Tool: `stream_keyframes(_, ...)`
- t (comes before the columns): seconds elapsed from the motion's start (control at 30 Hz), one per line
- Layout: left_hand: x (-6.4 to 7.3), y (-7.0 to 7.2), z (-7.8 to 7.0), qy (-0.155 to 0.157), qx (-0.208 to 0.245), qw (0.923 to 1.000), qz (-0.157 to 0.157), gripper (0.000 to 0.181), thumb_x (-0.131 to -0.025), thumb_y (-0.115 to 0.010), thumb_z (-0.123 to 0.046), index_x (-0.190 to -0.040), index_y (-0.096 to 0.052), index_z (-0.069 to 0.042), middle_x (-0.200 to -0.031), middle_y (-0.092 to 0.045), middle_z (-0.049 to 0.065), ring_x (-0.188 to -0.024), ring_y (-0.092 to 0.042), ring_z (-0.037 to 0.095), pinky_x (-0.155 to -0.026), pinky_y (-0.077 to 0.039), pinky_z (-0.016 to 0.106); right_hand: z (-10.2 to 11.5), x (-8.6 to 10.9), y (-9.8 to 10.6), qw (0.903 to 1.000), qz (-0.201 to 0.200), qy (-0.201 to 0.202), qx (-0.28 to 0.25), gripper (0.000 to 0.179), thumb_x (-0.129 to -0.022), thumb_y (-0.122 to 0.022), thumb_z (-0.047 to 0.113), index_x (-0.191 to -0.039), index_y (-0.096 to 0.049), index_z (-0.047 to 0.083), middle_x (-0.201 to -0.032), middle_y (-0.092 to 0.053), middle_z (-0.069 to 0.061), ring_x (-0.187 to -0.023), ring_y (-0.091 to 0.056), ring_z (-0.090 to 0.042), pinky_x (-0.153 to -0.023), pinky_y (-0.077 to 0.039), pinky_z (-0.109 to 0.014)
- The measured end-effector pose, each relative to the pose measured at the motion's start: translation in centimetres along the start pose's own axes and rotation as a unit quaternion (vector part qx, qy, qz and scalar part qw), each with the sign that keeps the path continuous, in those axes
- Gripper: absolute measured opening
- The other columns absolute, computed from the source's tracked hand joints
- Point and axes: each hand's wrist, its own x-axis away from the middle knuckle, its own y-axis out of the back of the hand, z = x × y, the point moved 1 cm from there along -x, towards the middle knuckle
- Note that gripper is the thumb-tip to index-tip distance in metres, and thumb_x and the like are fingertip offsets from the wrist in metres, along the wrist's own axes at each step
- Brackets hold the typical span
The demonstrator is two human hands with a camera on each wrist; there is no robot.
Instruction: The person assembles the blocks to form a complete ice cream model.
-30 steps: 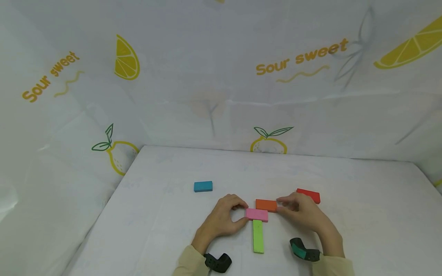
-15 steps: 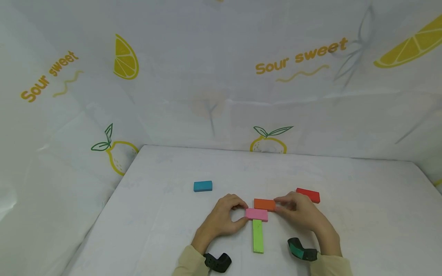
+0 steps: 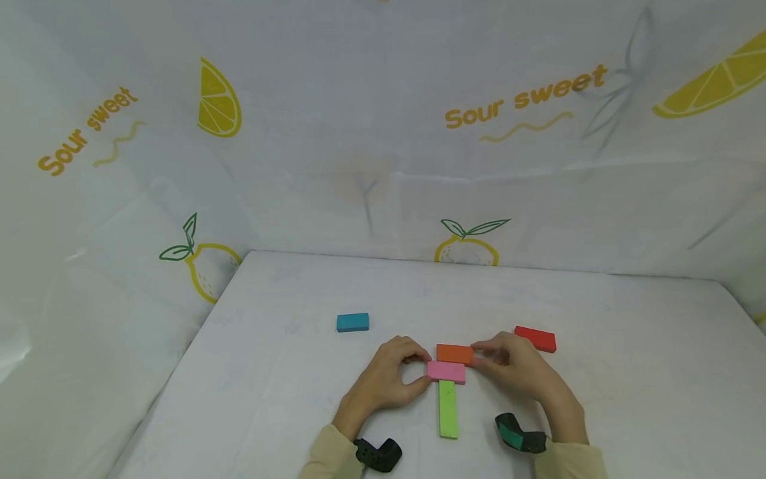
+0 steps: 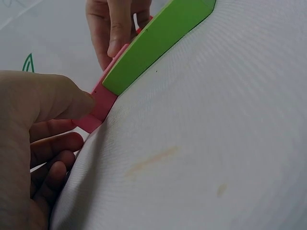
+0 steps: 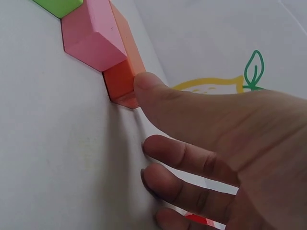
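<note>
While the left hand [image 3: 389,376] pinches the left end of the pink block [image 3: 445,372], the right hand [image 3: 519,364] grips the right end of the orange block [image 3: 454,354], which lies against the pink block's far side, offset slightly right. The green block [image 3: 447,410] meets the pink block's near side end-on, the red block [image 3: 539,339] lies just behind the right hand and is partly covered by it in the head view, and the blue block [image 3: 353,322] lies apart, farther left. All five rest on a white table [image 3: 257,379], backed by a pale sheet [image 3: 335,100] printed with lemons [image 3: 223,110] and lettering [image 3: 526,98].
</note>
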Motion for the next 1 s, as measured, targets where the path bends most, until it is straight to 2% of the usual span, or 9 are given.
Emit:
stream_keyframes(0.27, -0.05, -0.01, 0.05, -0.008, 0.002, 1.0000, -0.005, 0.020, -0.086, -0.077, -0.020, -0.106, -0.073, -0.015, -0.099, -0.072, -0.004, -0.092, -0.057, 0.005, -0.087, -0.049, 0.019, 0.14, -0.27, -0.39, 0.9999, 0.001, 0.016, -0.002, 0.034, -0.088, -0.080, 0.025, -0.119, -0.076, 0.011, -0.095, -0.068, 0.000, -0.081, -0.053, -0.014, -0.066, -0.046, -0.020)
stream_keyframes(1.0, 0.07, 0.08, -0.01, 0.006, 0.003, 0.9999, -0.009, 0.019, -0.087, -0.078, -0.023, -0.103, -0.073, -0.014, -0.097, -0.071, -0.004, -0.091, -0.057, 0.004, -0.086, -0.050, 0.019, 0.22, -0.25, -0.87, 0.9999, -0.007, 0.012, -0.003, 0.036, -0.088, -0.080, 0.027, -0.122, -0.076, 0.015, -0.100, -0.069, -0.001, -0.083, -0.053, -0.013, -0.066, -0.045, -0.021)
